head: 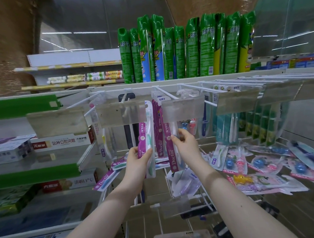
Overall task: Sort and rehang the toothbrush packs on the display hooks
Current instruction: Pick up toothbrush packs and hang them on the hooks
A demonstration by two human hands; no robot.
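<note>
**Evidently like goes with like: a purple pack is brought up beside its own row**

Just left of the frame's centre, the left hand (138,159) grips the held pack (144,130), fingers and thumb curled round its lower half. The pack is a purple-carded toothbrush with a green handle. It stands upright with its hanging hole uppermost, which is probably why the grip sits so low: the top stays free to meet a wire. Its upper end is level with the clear price-tag holder (121,113), and I cannot tell whether the hole is on a hook yet.

At centre, the right hand (186,144) pinches the front hanging pack (171,154) between thumb and curled fingers. This is the first of a row of matching purple packs on the hook (164,92). Steadying that row seems meant to stop it swinging, and perhaps to check that the card matches the one held alongside.

Sorting is far from finished. The loose packs (263,182), mostly pink children's brushes and one dark blue brush, lie flat in a heap at the lower right. Another purple pack (105,181) lies at the lower left, below the hooks.

Teal packs (225,131) hang in their own row to the right, and green spray cans (185,49) stand along the shelf above.
</note>
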